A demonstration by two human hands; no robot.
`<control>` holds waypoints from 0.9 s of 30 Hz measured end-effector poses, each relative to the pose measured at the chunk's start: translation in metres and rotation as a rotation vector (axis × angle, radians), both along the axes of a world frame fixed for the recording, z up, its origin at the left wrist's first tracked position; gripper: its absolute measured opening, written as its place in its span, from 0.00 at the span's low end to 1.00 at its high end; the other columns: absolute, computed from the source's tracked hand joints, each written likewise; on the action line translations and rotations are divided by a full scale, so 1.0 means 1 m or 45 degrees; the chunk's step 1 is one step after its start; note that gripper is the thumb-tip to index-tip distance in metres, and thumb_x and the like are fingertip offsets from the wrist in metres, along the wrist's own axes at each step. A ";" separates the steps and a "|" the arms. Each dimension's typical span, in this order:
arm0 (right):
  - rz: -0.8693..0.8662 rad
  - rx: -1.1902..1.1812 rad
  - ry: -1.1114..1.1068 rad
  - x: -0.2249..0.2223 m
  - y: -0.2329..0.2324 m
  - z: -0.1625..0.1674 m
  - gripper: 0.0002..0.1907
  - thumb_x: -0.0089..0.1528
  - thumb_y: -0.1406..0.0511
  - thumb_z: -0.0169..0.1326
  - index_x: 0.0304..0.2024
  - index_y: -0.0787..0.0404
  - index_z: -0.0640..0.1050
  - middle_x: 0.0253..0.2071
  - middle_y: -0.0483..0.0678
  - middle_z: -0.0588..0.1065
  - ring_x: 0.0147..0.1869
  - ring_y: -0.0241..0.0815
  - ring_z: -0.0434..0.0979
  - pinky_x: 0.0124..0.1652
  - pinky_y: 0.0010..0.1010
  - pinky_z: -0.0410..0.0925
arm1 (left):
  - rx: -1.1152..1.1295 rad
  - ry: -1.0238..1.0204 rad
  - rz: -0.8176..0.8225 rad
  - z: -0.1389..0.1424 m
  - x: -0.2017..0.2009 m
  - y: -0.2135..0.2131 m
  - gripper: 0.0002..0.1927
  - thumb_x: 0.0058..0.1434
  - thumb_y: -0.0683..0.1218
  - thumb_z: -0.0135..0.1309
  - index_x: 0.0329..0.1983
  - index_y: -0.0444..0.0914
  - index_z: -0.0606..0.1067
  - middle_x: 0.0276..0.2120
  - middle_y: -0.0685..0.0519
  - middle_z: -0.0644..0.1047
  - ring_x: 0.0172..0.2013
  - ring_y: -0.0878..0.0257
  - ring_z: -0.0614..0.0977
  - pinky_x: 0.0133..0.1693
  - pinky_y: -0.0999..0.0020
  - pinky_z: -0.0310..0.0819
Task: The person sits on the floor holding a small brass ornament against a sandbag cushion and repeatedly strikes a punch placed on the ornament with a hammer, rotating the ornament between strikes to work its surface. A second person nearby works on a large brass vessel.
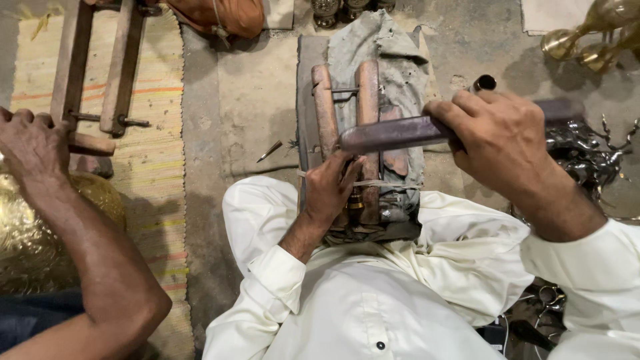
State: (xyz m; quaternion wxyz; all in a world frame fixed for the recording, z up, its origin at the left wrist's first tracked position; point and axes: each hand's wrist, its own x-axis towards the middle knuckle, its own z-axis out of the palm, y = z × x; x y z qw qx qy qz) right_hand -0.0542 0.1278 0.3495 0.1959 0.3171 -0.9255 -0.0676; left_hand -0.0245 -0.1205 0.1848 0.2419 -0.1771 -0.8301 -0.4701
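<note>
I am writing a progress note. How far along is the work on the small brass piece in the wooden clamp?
Done: the small brass piece sits between the two wooden clamp bars. In hand: the left hand steadies it, and the right hand holds a dark flat metal bar above. How much remains cannot be told.
</note>
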 end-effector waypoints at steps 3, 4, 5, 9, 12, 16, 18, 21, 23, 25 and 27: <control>-0.077 0.121 0.034 0.001 0.000 0.001 0.14 0.62 0.64 0.66 0.51 0.49 0.82 0.29 0.42 0.76 0.31 0.39 0.76 0.31 0.32 0.68 | -0.039 -0.018 -0.034 0.003 -0.001 -0.001 0.14 0.69 0.45 0.60 0.55 0.37 0.74 0.40 0.44 0.83 0.35 0.52 0.87 0.35 0.62 0.83; -0.075 -0.009 -0.005 0.001 0.003 0.003 0.15 0.64 0.66 0.65 0.53 0.52 0.81 0.31 0.43 0.77 0.32 0.39 0.77 0.31 0.32 0.68 | -0.016 -0.039 -0.065 0.004 -0.002 -0.001 0.13 0.70 0.45 0.59 0.55 0.37 0.75 0.39 0.45 0.83 0.35 0.53 0.88 0.34 0.62 0.83; -0.067 -0.138 -0.049 0.002 0.007 0.005 0.15 0.65 0.68 0.65 0.55 0.54 0.81 0.33 0.44 0.77 0.33 0.39 0.77 0.32 0.32 0.68 | 0.009 -0.066 -0.089 0.004 -0.003 -0.001 0.12 0.70 0.45 0.58 0.55 0.37 0.75 0.38 0.45 0.83 0.35 0.53 0.88 0.34 0.62 0.84; -0.065 -0.476 -0.054 0.009 0.016 0.008 0.19 0.58 0.72 0.66 0.51 0.62 0.78 0.35 0.51 0.78 0.36 0.47 0.79 0.35 0.37 0.70 | -0.050 -0.072 -0.040 0.003 -0.006 -0.002 0.15 0.69 0.47 0.60 0.53 0.34 0.74 0.39 0.44 0.83 0.36 0.52 0.88 0.33 0.62 0.83; -0.037 -0.454 0.074 0.011 0.021 0.006 0.20 0.56 0.73 0.66 0.51 0.62 0.78 0.35 0.52 0.78 0.36 0.48 0.79 0.36 0.38 0.70 | -0.082 -0.044 -0.050 0.001 -0.008 0.000 0.16 0.68 0.46 0.61 0.54 0.34 0.74 0.39 0.44 0.83 0.36 0.53 0.88 0.33 0.62 0.83; -0.097 -0.137 -0.068 0.007 0.024 -0.001 0.17 0.65 0.68 0.67 0.57 0.55 0.80 0.36 0.46 0.79 0.34 0.43 0.78 0.34 0.35 0.70 | -0.187 -0.006 -0.113 0.002 -0.011 0.000 0.18 0.66 0.40 0.59 0.59 0.36 0.74 0.41 0.44 0.83 0.36 0.53 0.87 0.35 0.61 0.84; -0.201 0.100 -0.170 0.006 0.025 -0.004 0.17 0.64 0.65 0.65 0.56 0.53 0.81 0.35 0.45 0.80 0.31 0.42 0.79 0.31 0.34 0.70 | -0.224 -0.004 -0.158 0.007 -0.014 0.000 0.21 0.63 0.37 0.59 0.60 0.37 0.74 0.41 0.44 0.83 0.35 0.52 0.87 0.35 0.59 0.83; -0.292 0.065 -0.223 0.008 0.028 -0.004 0.25 0.57 0.67 0.62 0.59 0.53 0.80 0.43 0.45 0.81 0.42 0.45 0.82 0.40 0.36 0.72 | -0.218 -0.074 -0.178 0.015 -0.021 -0.001 0.26 0.57 0.35 0.60 0.60 0.38 0.74 0.40 0.44 0.83 0.36 0.49 0.86 0.36 0.56 0.82; -0.317 -0.080 -0.253 0.010 0.028 -0.004 0.27 0.57 0.68 0.62 0.60 0.53 0.79 0.46 0.47 0.81 0.46 0.46 0.82 0.45 0.38 0.72 | -0.296 -0.149 -0.193 0.021 -0.026 -0.002 0.30 0.51 0.32 0.57 0.60 0.38 0.74 0.39 0.44 0.83 0.37 0.47 0.86 0.37 0.54 0.81; -0.398 -0.091 -0.333 0.011 0.029 -0.003 0.28 0.56 0.68 0.62 0.60 0.52 0.78 0.46 0.47 0.81 0.47 0.47 0.82 0.47 0.39 0.72 | -0.295 -0.195 -0.229 0.025 -0.030 -0.002 0.24 0.56 0.34 0.59 0.57 0.40 0.75 0.37 0.45 0.83 0.36 0.46 0.85 0.36 0.52 0.80; -0.524 0.021 -0.476 0.012 0.028 -0.007 0.28 0.55 0.66 0.64 0.59 0.51 0.77 0.44 0.47 0.82 0.45 0.47 0.83 0.46 0.40 0.73 | -0.330 -0.242 -0.240 0.027 -0.031 -0.001 0.22 0.58 0.34 0.58 0.55 0.41 0.76 0.35 0.45 0.83 0.35 0.46 0.85 0.36 0.52 0.79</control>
